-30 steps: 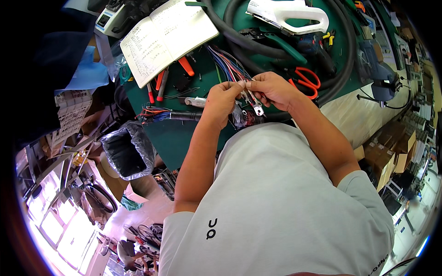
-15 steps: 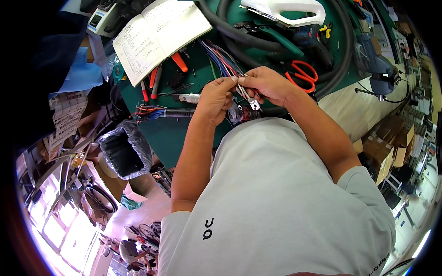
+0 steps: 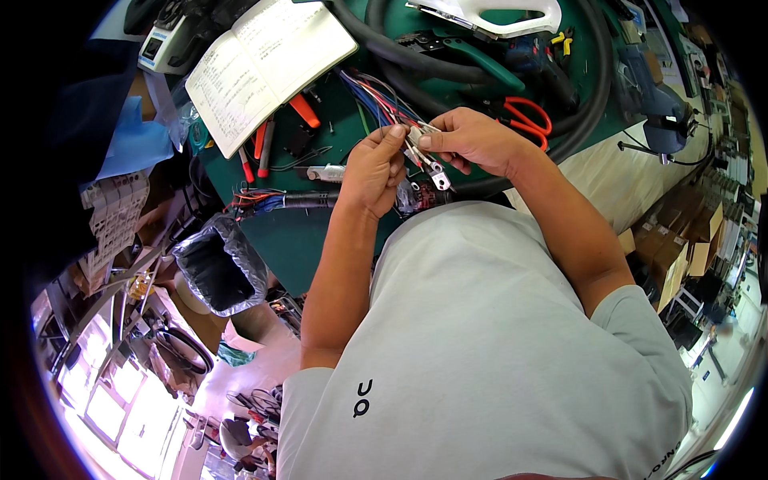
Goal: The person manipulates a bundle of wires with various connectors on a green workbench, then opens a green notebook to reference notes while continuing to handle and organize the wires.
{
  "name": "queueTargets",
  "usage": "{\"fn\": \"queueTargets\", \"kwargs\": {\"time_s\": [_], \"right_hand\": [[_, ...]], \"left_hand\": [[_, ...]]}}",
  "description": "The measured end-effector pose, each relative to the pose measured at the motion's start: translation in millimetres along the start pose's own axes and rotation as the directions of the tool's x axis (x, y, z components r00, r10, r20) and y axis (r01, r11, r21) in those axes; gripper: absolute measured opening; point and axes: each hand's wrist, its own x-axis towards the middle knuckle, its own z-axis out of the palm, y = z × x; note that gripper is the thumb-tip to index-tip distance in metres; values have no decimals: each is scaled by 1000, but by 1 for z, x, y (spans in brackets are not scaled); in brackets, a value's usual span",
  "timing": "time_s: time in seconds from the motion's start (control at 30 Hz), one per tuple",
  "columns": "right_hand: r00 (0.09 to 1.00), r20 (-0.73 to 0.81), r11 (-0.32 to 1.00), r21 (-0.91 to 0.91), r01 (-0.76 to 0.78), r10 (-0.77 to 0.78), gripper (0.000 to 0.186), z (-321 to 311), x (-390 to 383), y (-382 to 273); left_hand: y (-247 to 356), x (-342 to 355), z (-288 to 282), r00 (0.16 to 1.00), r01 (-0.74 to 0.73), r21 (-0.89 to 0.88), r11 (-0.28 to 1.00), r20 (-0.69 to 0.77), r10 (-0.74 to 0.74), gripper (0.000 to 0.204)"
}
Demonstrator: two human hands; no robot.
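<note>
Head view: the left hand (image 3: 374,172) and right hand (image 3: 474,140) meet over the green bench mat (image 3: 312,240), fingers of both closed on a bundle of coloured wires (image 3: 384,100). The wire ends carry metal lugs (image 3: 434,170), which hang just below the fingertips, in front of the person's chest. To work well, pinch one wire close behind its lug, keep the others fanned apart, and keep slack in the bundle. An open notebook (image 3: 264,64) lies up and to the left; orange scissors (image 3: 528,120) and a black hose (image 3: 448,60) lie beyond the hands.
</note>
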Motion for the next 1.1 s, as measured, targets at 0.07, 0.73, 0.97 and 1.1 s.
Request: {"fn": "queueTargets", "kwargs": {"time_s": [0.07, 0.73, 0.97, 1.1], "right_hand": [[1000, 10, 1000, 25, 19, -19, 29, -2, 0, 1], [1000, 16, 986, 165, 10, -13, 34, -9, -10, -9], [998, -44, 968, 246, 52, -43, 24, -10, -11, -10], [993, -88, 966, 240, 98, -79, 22, -6, -13, -11]], "left_hand": [[-1, 0, 4, 999, -51, -32, 998, 0, 51, 17], [-3, -1, 29, 931, -333, -107, 937, -198, 308, 18], [1, -8, 33, 940, -320, -133, 938, -169, 297, 18], [4, -13, 28, 958, -281, -128, 951, -91, 271, 18]]}}
